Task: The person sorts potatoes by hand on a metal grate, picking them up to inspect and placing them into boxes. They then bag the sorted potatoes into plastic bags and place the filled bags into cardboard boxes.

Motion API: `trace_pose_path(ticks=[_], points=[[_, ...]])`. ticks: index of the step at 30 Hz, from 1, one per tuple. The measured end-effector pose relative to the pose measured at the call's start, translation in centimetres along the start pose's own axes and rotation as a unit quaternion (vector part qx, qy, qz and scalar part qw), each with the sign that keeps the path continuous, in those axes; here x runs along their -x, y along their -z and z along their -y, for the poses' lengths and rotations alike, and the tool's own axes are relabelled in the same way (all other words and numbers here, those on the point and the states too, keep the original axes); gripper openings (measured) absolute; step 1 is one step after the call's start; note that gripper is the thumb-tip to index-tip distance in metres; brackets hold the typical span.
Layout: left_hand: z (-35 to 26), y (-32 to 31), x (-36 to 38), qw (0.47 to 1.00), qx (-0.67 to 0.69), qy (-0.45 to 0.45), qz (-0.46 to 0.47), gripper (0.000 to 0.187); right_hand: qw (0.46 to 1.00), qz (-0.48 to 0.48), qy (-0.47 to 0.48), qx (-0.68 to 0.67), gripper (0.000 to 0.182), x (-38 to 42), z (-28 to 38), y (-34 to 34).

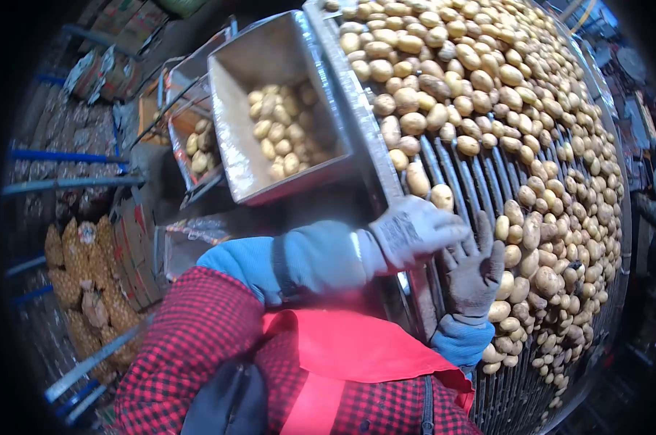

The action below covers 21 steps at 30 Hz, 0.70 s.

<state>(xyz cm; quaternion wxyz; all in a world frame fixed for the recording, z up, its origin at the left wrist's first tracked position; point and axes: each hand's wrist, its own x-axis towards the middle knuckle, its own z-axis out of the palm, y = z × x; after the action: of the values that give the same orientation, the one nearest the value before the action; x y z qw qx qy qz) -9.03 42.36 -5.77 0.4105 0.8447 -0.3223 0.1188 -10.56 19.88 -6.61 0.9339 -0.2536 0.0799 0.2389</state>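
Observation:
My left hand (420,228), in a white-grey work glove with dark print, reaches across the conveyor's side edge. Its fingers stretch to the right and nearly meet my other hand; I see nothing in them. A grey, soiled glove covers my right hand (474,272), whose fingers are spread above the metal rollers (462,181), beside the loose potatoes (531,225). One potato (442,196) lies just beyond my left fingers. Blue sleeves end at both wrists. Potatoes thickly cover the conveyor's far part and its right side.
Left of the conveyor stands a deep box (237,156) partly filled with potatoes. A second box (179,138) with potatoes sits behind it. Full mesh sacks (89,268) lie at the far left, near blue metal rails (63,156). The conveyor's raised side rail (364,109) runs between boxes and rollers.

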Motion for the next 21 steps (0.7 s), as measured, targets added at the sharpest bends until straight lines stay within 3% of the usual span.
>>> trace_pose_path(ticks=[3,4,6,7,8,10,11,12,13,14,15,16,17,20,21], points=[[0.9,5.3,5.0,0.990,-0.006,0.065,-0.127,0.040,1.000,0.016,-0.006,-0.004,0.062,-0.2,0.3,1.0],[0.4,8.6,7.3,0.982,-0.048,0.149,-0.101,0.035,1.000,0.005,-0.009,0.019,0.062,-0.3,0.3,1.1],[-0.7,12.6,13.8,0.897,-0.088,0.367,-0.230,0.027,0.999,-0.001,-0.030,0.016,0.061,-0.5,0.4,1.3],[0.5,14.6,18.9,0.864,-0.154,0.404,-0.257,0.027,0.999,-0.010,-0.034,0.028,0.061,-0.6,0.4,1.3],[1.0,16.7,23.3,0.844,-0.120,0.426,-0.301,0.028,0.998,-0.019,-0.036,0.040,0.060,-0.7,0.3,1.1],[0.3,18.9,34.4,0.754,-0.139,0.550,-0.331,0.032,0.997,-0.042,-0.033,0.056,0.059,-0.7,0.0,0.6],[-0.8,19.3,38.6,0.715,-0.225,0.594,-0.292,0.035,0.997,-0.044,-0.035,0.057,0.059,-0.8,-0.1,0.9],[-0.7,18.7,45.0,0.711,-0.253,0.600,-0.266,0.035,0.997,-0.047,-0.029,0.057,0.060,-0.8,0.0,1.1],[-2.7,18.5,46.3,0.670,-0.289,0.668,-0.144,0.036,0.994,-0.074,-0.021,0.075,0.058,-0.6,-0.3,0.2],[-4.4,17.4,45.8,0.635,-0.309,0.703,-0.083,0.038,0.990,-0.107,-0.002,0.092,0.057,-0.4,-0.8,-1.2],[-4.3,16.1,46.5,0.646,-0.315,0.691,-0.081,0.040,0.986,-0.083,0.017,0.145,0.057,-0.2,-1.1,-1.0],[-3.9,15.1,44.7,0.653,-0.336,0.674,-0.081,0.040,0.991,-0.084,0.009,0.103,0.056,-0.2,-0.9,-0.4],[-2.8,14.9,42.0,0.660,-0.356,0.657,-0.081,0.041,0.980,-0.058,0.034,0.186,0.053,-0.1,-1.1,0.1],[2.3,15.9,33.1,0.818,-0.352,0.433,-0.142,0.041,0.997,-0.027,0.026,0.070,0.051,-0.5,-1.3,1.8],[3.2,16.6,28.8,0.851,-0.335,0.376,-0.146,0.039,0.993,-0.047,0.026,0.105,0.050,-0.4,-1.1,0.9]])
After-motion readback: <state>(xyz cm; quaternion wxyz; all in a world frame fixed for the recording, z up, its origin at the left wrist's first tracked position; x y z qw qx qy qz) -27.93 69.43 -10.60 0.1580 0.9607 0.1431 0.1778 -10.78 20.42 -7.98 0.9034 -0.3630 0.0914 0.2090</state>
